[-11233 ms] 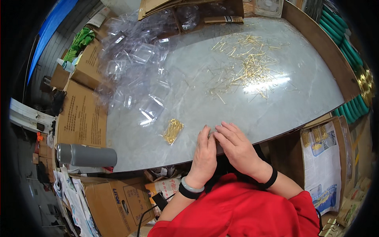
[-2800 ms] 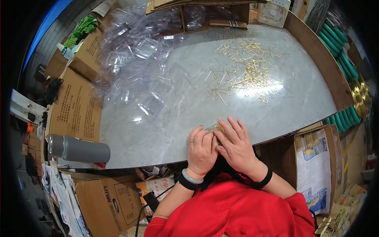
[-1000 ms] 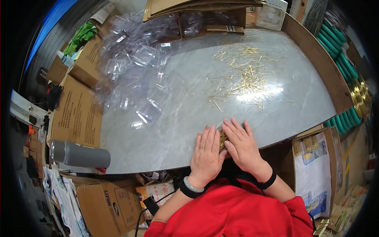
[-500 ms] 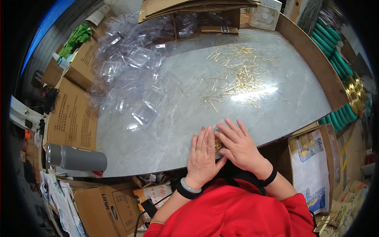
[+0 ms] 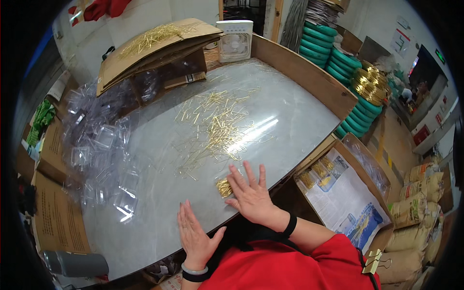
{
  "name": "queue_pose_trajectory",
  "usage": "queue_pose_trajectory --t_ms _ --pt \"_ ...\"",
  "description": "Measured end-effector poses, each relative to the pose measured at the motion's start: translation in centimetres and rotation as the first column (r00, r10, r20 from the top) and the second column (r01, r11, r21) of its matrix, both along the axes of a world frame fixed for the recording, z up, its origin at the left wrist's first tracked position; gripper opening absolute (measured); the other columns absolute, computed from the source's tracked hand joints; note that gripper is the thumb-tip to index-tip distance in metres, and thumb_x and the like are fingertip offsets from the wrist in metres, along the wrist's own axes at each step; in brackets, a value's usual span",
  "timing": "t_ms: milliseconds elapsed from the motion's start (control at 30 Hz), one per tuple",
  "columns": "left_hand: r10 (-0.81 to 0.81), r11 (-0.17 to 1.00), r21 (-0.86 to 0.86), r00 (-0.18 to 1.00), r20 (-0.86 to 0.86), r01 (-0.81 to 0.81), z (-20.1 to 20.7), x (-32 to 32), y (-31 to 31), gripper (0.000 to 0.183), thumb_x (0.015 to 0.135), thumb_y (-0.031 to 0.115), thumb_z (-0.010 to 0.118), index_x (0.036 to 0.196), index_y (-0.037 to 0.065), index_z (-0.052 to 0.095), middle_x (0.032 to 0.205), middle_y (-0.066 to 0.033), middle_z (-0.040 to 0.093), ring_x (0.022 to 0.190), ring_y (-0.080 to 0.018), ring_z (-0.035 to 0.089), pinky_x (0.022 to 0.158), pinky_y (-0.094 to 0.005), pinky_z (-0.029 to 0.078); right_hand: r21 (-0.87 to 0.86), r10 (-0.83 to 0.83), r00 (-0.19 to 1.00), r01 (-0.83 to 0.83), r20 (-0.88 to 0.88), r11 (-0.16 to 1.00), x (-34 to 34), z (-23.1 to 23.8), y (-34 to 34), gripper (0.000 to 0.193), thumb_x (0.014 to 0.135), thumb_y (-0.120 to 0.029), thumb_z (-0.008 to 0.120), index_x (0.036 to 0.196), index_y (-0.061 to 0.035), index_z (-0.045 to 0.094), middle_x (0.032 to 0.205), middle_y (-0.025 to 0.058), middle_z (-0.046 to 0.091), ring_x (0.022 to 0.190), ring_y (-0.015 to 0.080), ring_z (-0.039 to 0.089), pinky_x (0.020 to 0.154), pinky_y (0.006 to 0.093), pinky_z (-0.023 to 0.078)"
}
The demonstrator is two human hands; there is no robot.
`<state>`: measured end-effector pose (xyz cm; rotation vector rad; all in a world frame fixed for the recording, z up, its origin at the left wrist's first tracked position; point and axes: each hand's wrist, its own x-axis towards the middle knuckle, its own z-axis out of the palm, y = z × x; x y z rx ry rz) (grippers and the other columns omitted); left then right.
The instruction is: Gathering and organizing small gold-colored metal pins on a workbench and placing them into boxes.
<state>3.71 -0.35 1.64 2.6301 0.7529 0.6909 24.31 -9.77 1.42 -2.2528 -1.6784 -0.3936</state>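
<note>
A small clear pack of gold wire hooks [image 5: 223,187] rests on the grey tabletop [image 5: 285,121] near its front edge. My right hand [image 5: 251,195] is beside it, fingers spread, with the thumb side against or very close to the pack. To the left, at the table edge, my left hand [image 5: 197,237] is open and holds nothing, its fingers nearly straight and the thumb apart. Beyond both hands lies a loose heap of gold wire hooks [image 5: 220,128], scattered across the middle of the table.
Many clear plastic boxes [image 5: 104,137] pile up at the left. A grey bottle [image 5: 75,264] lies at the near left corner. Flattened cardboard [image 5: 159,48] and a small white fan [image 5: 235,43] stand at the back. On the right, an open carton [image 5: 333,193] holds several filled packs.
My hands have moved apart, uncovering the pack between them. The left hand is now separate from it, while the right stays beside it. The whole view has turned toward the right.
</note>
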Motion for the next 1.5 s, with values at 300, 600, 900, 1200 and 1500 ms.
queue_pose_trajectory --t_ms 300,600,900,1200,1500 --pt "0.027 0.996 0.083 0.996 -0.088 -0.02 -0.3 0.3 0.1 0.111 0.079 0.044 0.083 0.155 -0.011 0.023 0.157 -0.0297 0.036 0.146 -0.0465 0.034 0.121 -0.0559 0.027 0.117 0.132 0.956 -0.104 -0.263 0.988 0.5 -0.2 1.9 0.072 0.096 -0.044 0.063 0.151 -0.0027 0.043 0.157 0.0217 0.039 0.145 0.0483 0.034 0.119 0.0624 0.024" --pt "0.051 0.99 0.132 0.994 -0.099 -0.038 0.0 0.7 -0.1 0.107 0.079 0.045 0.083 0.153 -0.011 0.03 0.153 -0.0303 0.041 0.143 -0.045 0.039 0.12 -0.0539 0.03 0.124 -0.665 0.746 0.662 -0.015 0.739 10.9 -1.6 -5.6 0.076 0.104 -0.052 0.048 0.153 0.0051 0.037 0.16 0.0248 0.036 0.154 0.0436 0.021 0.121 0.0675 0.003" --pt "0.075 0.986 0.154 0.991 -0.111 -0.058 -0.2 0.8 -0.3 0.109 0.079 0.05 0.081 0.153 -0.012 0.03 0.152 -0.0286 0.043 0.142 -0.0422 0.042 0.12 -0.0535 0.03 -0.152 -0.402 0.88 0.374 -0.252 0.915 9.3 -0.3 -0.8 0.081 0.101 -0.055 0.05 0.152 0.0069 0.038 0.158 0.0256 0.039 0.154 0.0383 0.025 0.122 0.0671 0.003" --pt "0.081 0.989 0.138 0.983 -0.162 -0.059 -0.5 0.6 -0.2 0.11 0.078 0.049 0.082 0.152 -0.013 0.029 0.154 -0.0295 0.041 0.144 -0.0443 0.039 0.121 -0.054 0.028 -0.117 0.311 0.941 -0.327 -0.132 0.938 2.6 2.0 2.6 0.069 0.095 -0.041 0.065 0.153 -0.0092 0.045 0.16 0.0126 0.042 0.152 0.032 0.032 0.123 0.0645 0.012" --pt "0.066 0.99 0.132 0.983 -0.169 -0.044 -0.9 0.7 -0.3 0.108 0.078 0.044 0.083 0.153 -0.012 0.028 0.155 -0.0301 0.04 0.144 -0.0459 0.038 0.12 -0.0557 0.028 -0.083 -0.024 0.999 0.021 -0.031 0.996 5.2 1.1 -3.9 0.062 0.092 -0.025 0.068 0.149 -0.0084 0.047 0.157 0.012 0.046 0.146 0.0312 0.043 0.119 0.0686 0.02"
